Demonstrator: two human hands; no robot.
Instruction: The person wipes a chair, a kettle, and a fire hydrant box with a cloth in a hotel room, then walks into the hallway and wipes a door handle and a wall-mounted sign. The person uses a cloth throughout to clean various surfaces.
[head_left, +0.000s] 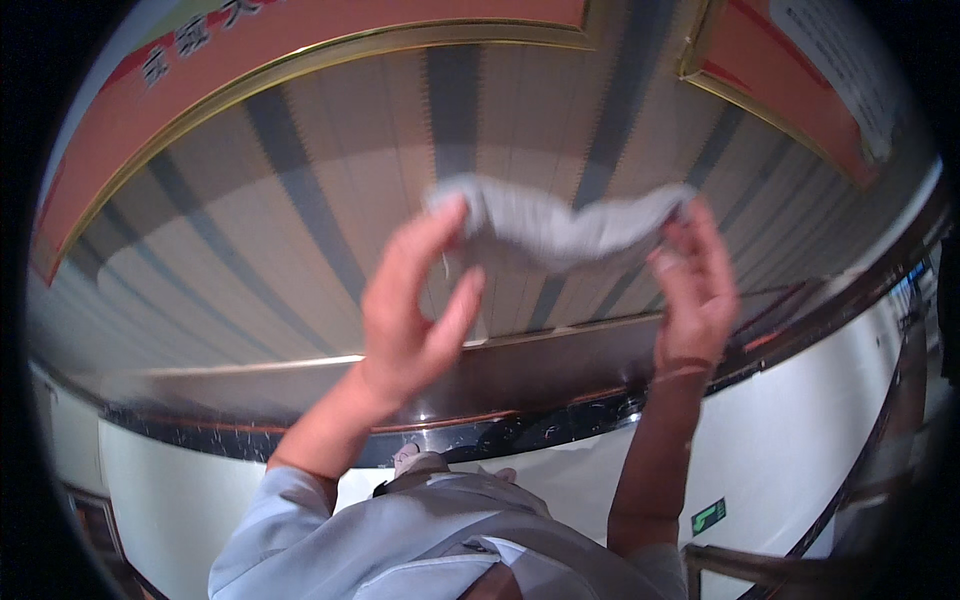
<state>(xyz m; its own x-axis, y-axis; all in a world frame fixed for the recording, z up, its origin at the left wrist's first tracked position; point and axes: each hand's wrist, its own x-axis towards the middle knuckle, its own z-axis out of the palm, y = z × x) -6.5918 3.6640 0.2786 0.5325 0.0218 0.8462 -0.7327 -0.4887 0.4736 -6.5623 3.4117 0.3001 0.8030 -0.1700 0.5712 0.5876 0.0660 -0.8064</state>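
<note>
A grey-white cloth (559, 225) is stretched between my two hands in front of a striped wall (352, 217). It sags in the middle and looks blurred. At its left end, my left hand (420, 300) has its fingertips on the cloth, while the thumb stands apart below. The other end is pinched by my right hand (694, 285), its fingers curled around the edge. Both forearms reach up from the short sleeves of a light shirt (450, 532).
Gold-framed red boards (360, 37) hang on the wall above, bearing writing. Along its foot run a brown panel (525, 375) and a dark border (525, 439). On the pale floor (765, 442) is a green arrow sign (709, 516). A brown frame (750, 562) stands at lower right.
</note>
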